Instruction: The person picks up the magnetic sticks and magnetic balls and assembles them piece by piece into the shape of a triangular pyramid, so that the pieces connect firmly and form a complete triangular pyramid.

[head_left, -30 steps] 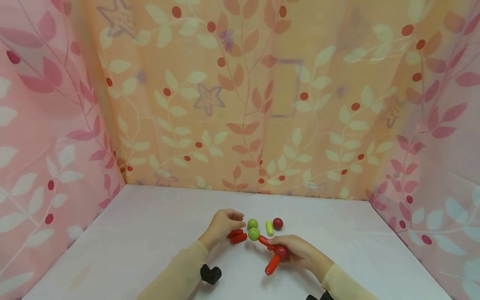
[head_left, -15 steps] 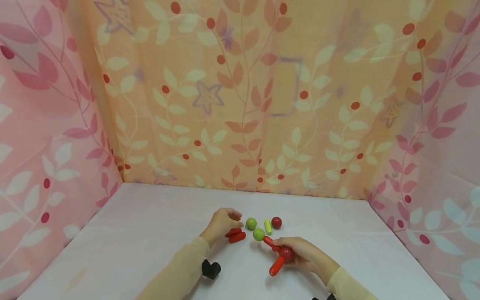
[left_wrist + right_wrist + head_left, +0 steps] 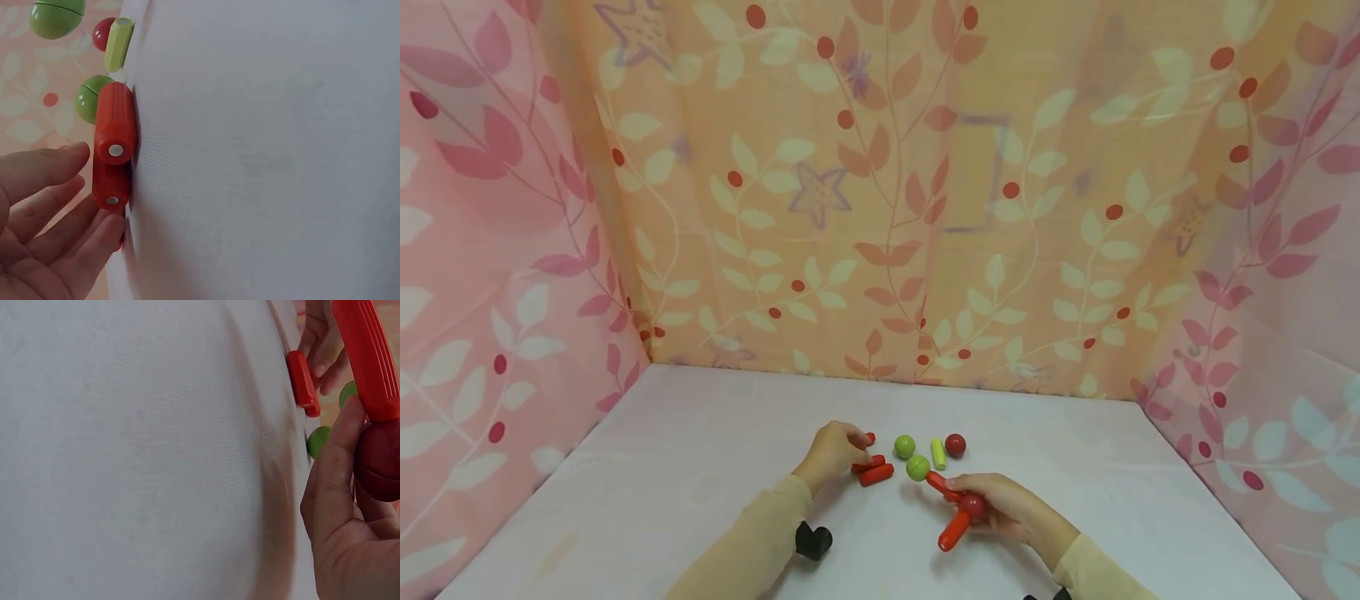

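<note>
My right hand grips a joined ball-and-stick toy piece: a dark red ball, a ribbed red stick jutting toward me, and another red stick reaching up to a light green ball at its far end. My left hand is beside several loose red sticks on the table. In the left wrist view two of them, a nearer stick and a lower stick, lie side by side with pale round end faces. The left fingers are spread loosely around the lower one; whether they touch it is unclear.
Another green ball, a short yellow-green stick and a red ball lie beyond the hands on the white tabletop. Patterned cloth encloses the back and sides.
My left hand has shifted slightly left and down onto the red sticks, uncovering another red stick behind its fingers. The right hand moved the joined piece a little right, then held still.
</note>
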A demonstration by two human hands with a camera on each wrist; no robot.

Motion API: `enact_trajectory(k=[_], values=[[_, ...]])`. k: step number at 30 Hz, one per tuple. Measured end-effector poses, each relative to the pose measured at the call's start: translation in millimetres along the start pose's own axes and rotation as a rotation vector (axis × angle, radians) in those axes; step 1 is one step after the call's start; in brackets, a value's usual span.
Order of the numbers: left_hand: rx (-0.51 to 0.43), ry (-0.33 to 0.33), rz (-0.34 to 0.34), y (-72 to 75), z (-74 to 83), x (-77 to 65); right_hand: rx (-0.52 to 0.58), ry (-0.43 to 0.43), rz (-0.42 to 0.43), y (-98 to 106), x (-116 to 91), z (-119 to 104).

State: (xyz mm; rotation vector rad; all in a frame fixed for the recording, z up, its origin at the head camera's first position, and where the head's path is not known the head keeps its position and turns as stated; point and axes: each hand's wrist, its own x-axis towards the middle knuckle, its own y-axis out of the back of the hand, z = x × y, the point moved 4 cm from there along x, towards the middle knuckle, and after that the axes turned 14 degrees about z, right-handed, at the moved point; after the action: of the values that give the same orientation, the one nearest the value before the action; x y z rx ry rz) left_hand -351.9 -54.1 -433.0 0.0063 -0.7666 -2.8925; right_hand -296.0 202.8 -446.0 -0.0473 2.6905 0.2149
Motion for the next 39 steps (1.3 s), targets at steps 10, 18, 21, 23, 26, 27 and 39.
enact_trajectory(k=[10, 18, 21, 23, 26, 27, 39], values=[[0.040, 0.014, -0.007, -0.3, -2.6, -2.1, 0.008, 0.000, 0.002, -3.8, 2.1, -1.4], [0.042, 0.056, 0.036, 13.2, 0.7, -7.9, 0.026, 0.005, -0.013, -10.4, 4.5, -5.4], [0.031, 0.056, 0.043, 20.5, 0.9, -13.6, 0.028, 0.004, -0.007, -12.9, 4.8, -5.9], [0.008, 0.064, 0.037, 24.2, 1.2, -19.1, 0.030, 0.004, -0.010, -14.5, 4.9, -6.4], [-0.050, 0.089, 0.017, 26.7, 2.9, -30.4, 0.038, -0.003, -0.006, -16.7, 4.6, -7.3], [-0.070, 0.094, 0.008, 27.0, 3.7, -34.2, 0.040, -0.005, -0.002, -17.4, 4.6, -7.8], [-0.184, 0.068, -0.084, 18.7, 13.8, -63.6, 0.059, -0.023, 0.024, -25.6, 4.4, -10.9]])
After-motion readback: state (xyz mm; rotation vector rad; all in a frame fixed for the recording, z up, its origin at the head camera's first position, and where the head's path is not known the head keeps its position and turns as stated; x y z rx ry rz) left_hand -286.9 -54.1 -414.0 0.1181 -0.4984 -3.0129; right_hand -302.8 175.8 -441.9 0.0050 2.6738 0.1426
